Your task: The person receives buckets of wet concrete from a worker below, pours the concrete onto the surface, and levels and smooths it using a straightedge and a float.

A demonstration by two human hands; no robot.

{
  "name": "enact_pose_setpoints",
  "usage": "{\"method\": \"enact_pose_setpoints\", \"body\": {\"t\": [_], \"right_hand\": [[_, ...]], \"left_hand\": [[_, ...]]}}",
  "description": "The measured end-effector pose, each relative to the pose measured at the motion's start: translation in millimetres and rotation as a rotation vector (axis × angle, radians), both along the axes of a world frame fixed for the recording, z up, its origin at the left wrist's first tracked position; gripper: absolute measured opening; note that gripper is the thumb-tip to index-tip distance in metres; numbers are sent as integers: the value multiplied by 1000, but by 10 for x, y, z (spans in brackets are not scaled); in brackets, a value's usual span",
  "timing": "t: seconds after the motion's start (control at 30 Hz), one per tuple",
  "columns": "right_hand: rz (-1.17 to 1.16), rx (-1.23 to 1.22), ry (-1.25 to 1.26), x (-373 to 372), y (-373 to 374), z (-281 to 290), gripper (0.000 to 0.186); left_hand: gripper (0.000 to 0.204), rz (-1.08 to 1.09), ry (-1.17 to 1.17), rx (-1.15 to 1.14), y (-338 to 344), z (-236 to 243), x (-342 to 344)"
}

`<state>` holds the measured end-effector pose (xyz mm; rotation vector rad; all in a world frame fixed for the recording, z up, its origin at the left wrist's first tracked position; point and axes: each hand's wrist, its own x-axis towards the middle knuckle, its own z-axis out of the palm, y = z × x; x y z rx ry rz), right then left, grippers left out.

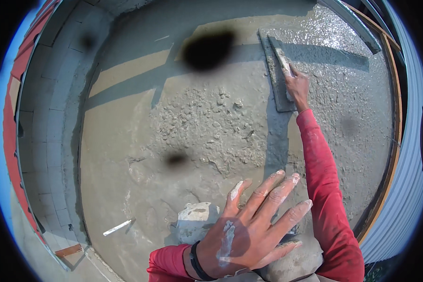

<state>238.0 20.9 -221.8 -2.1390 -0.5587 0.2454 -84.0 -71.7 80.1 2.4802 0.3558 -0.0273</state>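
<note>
My right hand grips the pale handle of a long, flat metal float, which lies on wet grey concrete at the upper right. The concrete is smooth in places and rough and lumpy around the middle and right. My left hand is raised in the lower middle, palm down, fingers spread, with white smears on it and nothing held. Grey-coated rounded shapes, apparently my knees, show beneath it. A small tool with a white handle lies in the concrete at lower left.
A block wall lines the left, with a red edge beyond. Timber boards and corrugated sheeting border the right. A brown scrap lies at lower left. Dark blurred spots hide parts of the view.
</note>
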Motion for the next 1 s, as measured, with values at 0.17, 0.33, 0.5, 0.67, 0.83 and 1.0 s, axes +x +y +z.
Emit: {"method": "enact_pose_setpoints", "body": {"t": [0.17,0.33,0.5,0.67,0.83,1.0], "right_hand": [[271,117,-68,-1032,959,-189,50],[701,292,-106,-2244,672,-34,44],[1155,186,-119,-1981,276,-24,46],[1179,-1,-301,-1090,668,312,50],[930,9,-341,-775,1571,215,49],[496,-16,-386,-382,1531,129,47]], "left_hand": [[59,108,-122,44,-120,18,-143],[65,138,-164,-37,-166,62,-323],[57,186,-81,44,215,213,-594],[78,901,-407,3,309,-437,-1416],[82,1337,-637,-303,-307,-773,-1952],[71,1342,-534,-357,-545,-1082,-2314]]}}
